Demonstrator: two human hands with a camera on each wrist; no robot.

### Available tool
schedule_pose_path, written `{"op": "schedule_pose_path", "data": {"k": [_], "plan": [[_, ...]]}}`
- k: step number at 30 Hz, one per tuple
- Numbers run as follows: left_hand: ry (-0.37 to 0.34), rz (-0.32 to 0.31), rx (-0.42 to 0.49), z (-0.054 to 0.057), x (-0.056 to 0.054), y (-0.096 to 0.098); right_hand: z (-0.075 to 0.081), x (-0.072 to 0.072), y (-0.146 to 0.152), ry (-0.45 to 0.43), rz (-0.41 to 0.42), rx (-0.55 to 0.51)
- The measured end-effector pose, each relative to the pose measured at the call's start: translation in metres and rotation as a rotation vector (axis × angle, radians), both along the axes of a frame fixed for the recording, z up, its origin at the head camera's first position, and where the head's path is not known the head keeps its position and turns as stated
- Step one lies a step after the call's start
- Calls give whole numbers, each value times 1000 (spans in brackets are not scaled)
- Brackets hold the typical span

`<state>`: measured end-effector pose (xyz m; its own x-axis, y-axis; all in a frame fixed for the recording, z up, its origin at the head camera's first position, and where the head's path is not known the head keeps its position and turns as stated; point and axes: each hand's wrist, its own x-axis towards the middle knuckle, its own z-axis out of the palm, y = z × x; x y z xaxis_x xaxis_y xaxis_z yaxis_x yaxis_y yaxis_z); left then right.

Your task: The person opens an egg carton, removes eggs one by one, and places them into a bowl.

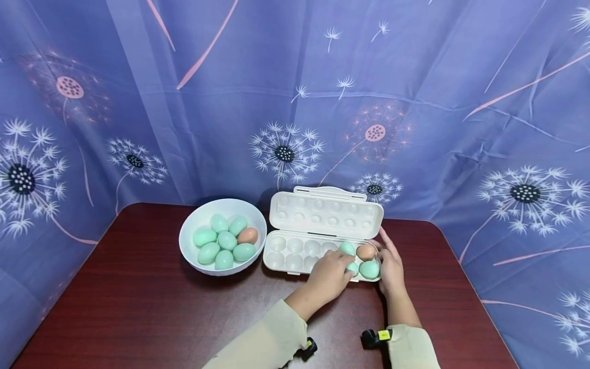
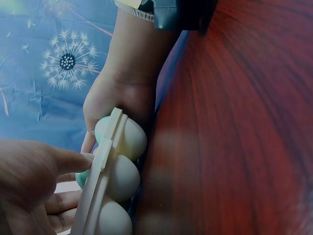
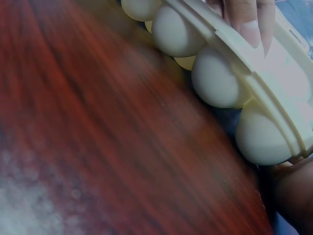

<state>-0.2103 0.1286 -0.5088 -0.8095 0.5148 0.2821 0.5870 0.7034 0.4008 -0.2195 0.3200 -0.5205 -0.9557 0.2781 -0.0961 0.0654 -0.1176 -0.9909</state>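
An off-white egg carton (image 1: 275, 268) lies with its lid (image 1: 328, 225) raised on the table. My left hand (image 1: 328, 277) reaches into it from the front, its thumb and fingers around a light green egg (image 1: 353, 267) in the front row. Beyond those fingers sit another green egg (image 1: 347, 248), a brown egg (image 1: 366, 252) and a green egg (image 1: 370, 269) at the right end. My right hand (image 1: 392, 269) rests against the carton's right end, fingers extended along it. In the right wrist view the rounded cups (image 3: 215, 78) show from below, with left fingertips (image 3: 250, 34) above the rim.
Left of the carton stands a white bowl (image 1: 189, 251) with several green eggs (image 1: 209, 252) and one brown egg (image 1: 248, 236). Both stand on a dark red wooden table (image 1: 138, 307). A blue dandelion-print cloth (image 1: 207, 133) hangs right behind the table.
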Motion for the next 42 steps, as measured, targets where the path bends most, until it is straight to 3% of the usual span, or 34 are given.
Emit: {"op": "schedule_pose_path", "data": {"k": [14, 28, 35, 42], "plan": [[-11, -6, 22, 2, 0, -1, 1, 1, -1, -2, 16, 20], [-69, -21, 102, 20, 5, -10, 2, 2, -1, 8, 24, 31], [-62, -28, 124, 27, 4, -18, 3, 2, -2, 7, 26, 17], [-4, -12, 166, 37, 2, -29, 5, 2, -2, 14, 21, 18]]}}
